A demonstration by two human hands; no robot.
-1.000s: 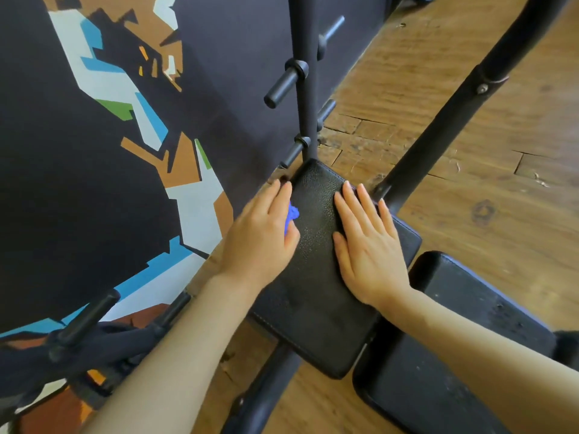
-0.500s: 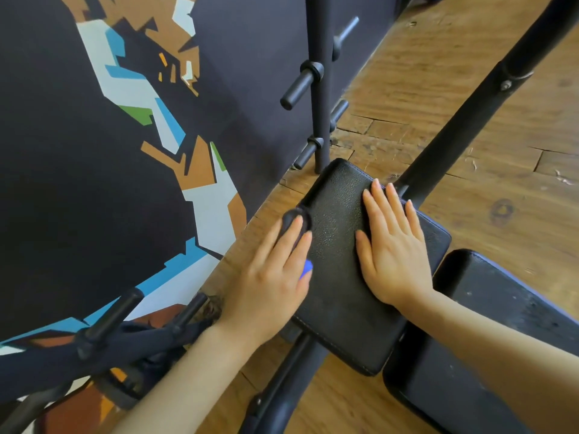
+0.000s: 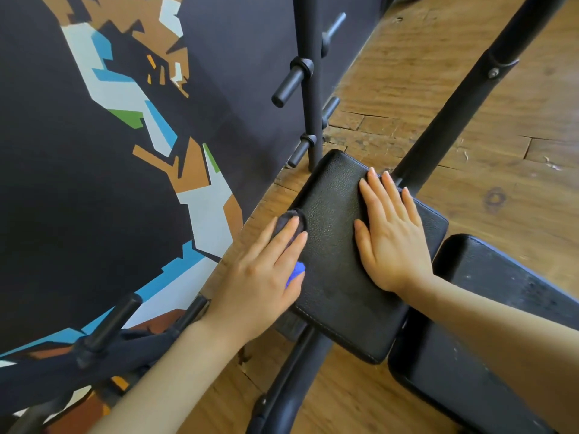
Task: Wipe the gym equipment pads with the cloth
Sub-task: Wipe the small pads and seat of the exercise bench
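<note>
A black leather-look pad (image 3: 335,277) sits on a black metal frame in the middle of the view. My left hand (image 3: 260,277) lies at the pad's left edge with its fingers straight, pressing a blue cloth (image 3: 296,272) against the side. Only a small blue corner shows under the palm. My fingertips reach a dark round cap (image 3: 289,219) at that edge. My right hand (image 3: 391,242) rests flat on the pad's top, fingers straight and slightly spread.
A second, dusty black pad (image 3: 488,339) lies at the lower right. A black upright with pegs (image 3: 310,89) stands just beyond the pad, and a slanted frame tube (image 3: 454,89) rises to the right. A painted dark wall (image 3: 94,183) is on the left; more pegs (image 3: 106,330) sit lower left. Wooden floor around.
My left hand has slid with the cloth from the pad's top left down along its left edge toward me. My right hand has stayed flat on the pad.
</note>
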